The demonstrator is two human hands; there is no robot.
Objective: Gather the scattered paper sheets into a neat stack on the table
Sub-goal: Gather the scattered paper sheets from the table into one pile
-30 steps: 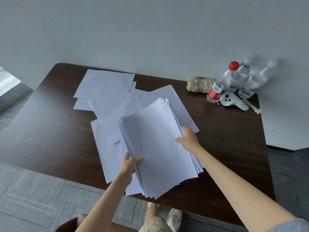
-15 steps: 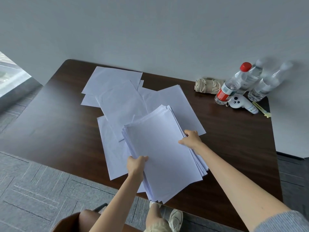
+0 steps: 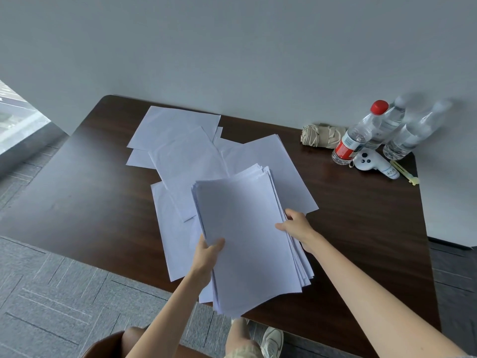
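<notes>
A dark wooden desk (image 3: 77, 189) stands against a pale wall, with grey carpet floor (image 3: 51, 293) at its left and near sides. On the left-centre of the desk lie loose white sheets (image 3: 175, 125), overlapping at odd angles: two at the far side, a creased one (image 3: 185, 161) across the middle, and another (image 3: 167, 228) reaching the near edge.

The left hand (image 3: 207, 257) grips the left edge of the paper stack (image 3: 247, 241) – thumb on the top sheet, fingers tucked out of sight underneath. The stack sits at the centre of the desk over the loose sheets, its near end jutting past the desk's near edge. Its sheets are not squared; their edges fan out along the right side and at the far corner. Whether it rests on the papers below or is held just above them cannot be told.

The right hand (image 3: 296, 224) holds the stack's right edge, thumb laid on top and fingers curled around the fanned edges. Beyond it, one more large sheet (image 3: 284, 164) pokes out from under the stack.

At the far right corner sit a folded beige umbrella (image 3: 320, 135), a red-capped water bottle (image 3: 358, 135), two clear bottles (image 3: 413, 135) – blurred – a white controller (image 3: 371, 162) and a small yellow clip (image 3: 405, 171).
</notes>
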